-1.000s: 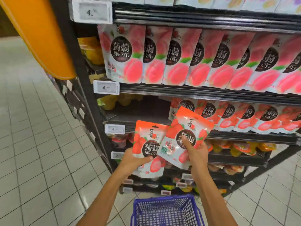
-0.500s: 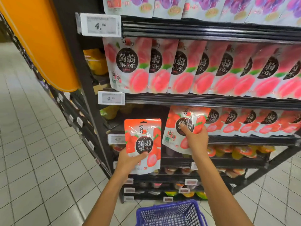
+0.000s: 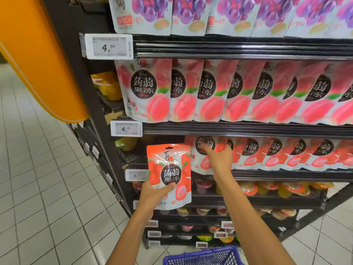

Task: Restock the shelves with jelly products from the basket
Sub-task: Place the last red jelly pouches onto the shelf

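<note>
Seating a red-and-white strawberry jelly pouch (image 3: 200,165) at the left end of the black metal shelf (image 3: 286,175), gripped in the right hand (image 3: 217,159). Holding a second matching pouch (image 3: 170,176) in the left hand (image 3: 152,194), just before that shelf. Likely next: release, slot the second upright alongside.

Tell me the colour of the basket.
The basket is blue, seen in the head view.
</note>
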`<state>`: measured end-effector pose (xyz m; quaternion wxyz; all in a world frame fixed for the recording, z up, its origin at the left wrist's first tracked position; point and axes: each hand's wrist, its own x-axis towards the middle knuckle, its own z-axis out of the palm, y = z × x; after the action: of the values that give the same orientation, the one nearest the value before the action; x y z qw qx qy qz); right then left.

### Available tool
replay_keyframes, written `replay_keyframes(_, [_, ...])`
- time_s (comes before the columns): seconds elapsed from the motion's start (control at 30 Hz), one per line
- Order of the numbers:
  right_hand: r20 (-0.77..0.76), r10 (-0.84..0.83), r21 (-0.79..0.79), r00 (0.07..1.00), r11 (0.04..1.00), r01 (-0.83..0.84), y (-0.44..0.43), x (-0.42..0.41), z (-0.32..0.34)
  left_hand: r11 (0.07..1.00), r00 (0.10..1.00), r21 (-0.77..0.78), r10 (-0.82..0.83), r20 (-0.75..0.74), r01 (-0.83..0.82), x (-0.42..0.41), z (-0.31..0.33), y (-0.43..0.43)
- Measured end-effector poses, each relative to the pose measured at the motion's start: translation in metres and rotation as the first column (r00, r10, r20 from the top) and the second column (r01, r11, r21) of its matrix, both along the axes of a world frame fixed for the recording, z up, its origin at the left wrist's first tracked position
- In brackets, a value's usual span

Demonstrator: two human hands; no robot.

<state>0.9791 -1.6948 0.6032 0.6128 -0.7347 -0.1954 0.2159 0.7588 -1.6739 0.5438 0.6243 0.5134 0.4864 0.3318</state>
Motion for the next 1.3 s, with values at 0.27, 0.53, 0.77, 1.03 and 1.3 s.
replay_keyframes(0.27, [0.114,0.089,0.047,0.989,0.994,-0.095,-0.016,-0.004,-0.012,1.0,1.0,0.002,0.013,-0.002,-0.013,0.017,0.006,0.001])
replay_keyframes(0.53, [0.399,0.125,-0.075,0.908,0.992,-0.103,-0.05,0.006,-0.034,1.0,0.998,-0.002,0.029,-0.055,-0.03,0.028,0.001,-0.01])
replay_keyframes(0.77, [0.458,0.062,-0.193,0.887,0.981,0.032,-0.052,0.012,-0.045,0.999,0.997,0.003,0.043,-0.061,-0.043,0.032,0.002,-0.017])
replay_keyframes(1.03, [0.384,0.029,-0.097,0.923,0.995,0.009,-0.057,0.012,-0.044,0.999,0.998,0.019,0.042,-0.049,-0.042,0.03,0.01,-0.016])
replay_keyframes(1.3, [-0.009,0.555,0.063,0.832,0.831,-0.553,-0.06,-0.013,-0.036,0.999,0.999,0.039,-0.028,0.035,0.026,0.033,0.019,-0.011])
